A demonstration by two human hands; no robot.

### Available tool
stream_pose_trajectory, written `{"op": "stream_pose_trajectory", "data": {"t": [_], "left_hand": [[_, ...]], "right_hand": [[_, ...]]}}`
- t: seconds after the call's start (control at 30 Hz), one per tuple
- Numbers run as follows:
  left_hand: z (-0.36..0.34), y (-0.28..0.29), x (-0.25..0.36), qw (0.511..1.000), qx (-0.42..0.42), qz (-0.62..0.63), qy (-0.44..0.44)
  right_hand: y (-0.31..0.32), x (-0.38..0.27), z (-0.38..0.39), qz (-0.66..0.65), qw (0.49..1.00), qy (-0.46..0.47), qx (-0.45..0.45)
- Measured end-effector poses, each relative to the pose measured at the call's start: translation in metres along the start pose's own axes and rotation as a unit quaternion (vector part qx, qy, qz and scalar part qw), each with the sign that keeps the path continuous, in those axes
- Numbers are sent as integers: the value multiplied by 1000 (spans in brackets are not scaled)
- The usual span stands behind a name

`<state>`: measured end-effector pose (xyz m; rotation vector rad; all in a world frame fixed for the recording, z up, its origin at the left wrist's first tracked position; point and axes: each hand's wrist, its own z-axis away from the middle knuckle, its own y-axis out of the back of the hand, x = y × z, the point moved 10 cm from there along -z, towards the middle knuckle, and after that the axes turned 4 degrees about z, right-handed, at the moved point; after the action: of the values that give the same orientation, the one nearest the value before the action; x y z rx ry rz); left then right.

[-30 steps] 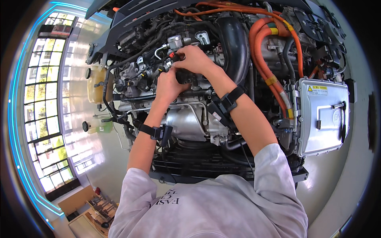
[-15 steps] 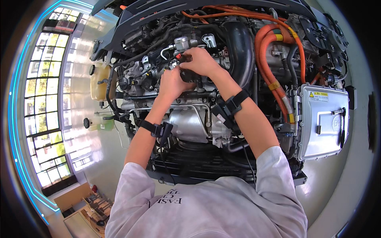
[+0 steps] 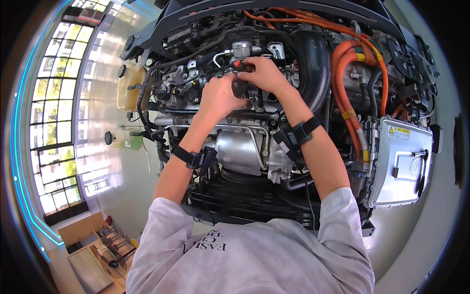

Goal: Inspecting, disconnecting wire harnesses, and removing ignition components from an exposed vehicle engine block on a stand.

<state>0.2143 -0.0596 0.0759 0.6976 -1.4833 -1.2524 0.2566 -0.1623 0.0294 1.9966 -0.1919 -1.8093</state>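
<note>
Both hands, left hand (image 3: 220,95) and right hand (image 3: 264,73), hide the engine (image 3: 245,147) part they grip.

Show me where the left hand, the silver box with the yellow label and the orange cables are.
left hand (image 3: 221,96), head view, back of the hand
silver box (image 3: 401,169), head view, flat lid
orange cables (image 3: 342,93), head view, middle of the bend

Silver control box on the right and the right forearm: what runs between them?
In the head view, thick orange cables loop down between the right forearm and the silver control box, over dark engine parts.
</note>
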Motion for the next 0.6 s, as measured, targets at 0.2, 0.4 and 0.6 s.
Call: {"op": "stream_pose_trajectory", "data": {"t": [0.2,0.4,0.6], "left_hand": [[27,24,-14,996,37,85,15],[61,82,-54,883,162,436,64],[86,72,-110,516,204,831,50]], "right_hand": [[-7,7,-5,-24,999,4,-28],[-3,11,-3,-20,999,-24,-13],[-4,0,-1,-19,999,-26,-18]]}}
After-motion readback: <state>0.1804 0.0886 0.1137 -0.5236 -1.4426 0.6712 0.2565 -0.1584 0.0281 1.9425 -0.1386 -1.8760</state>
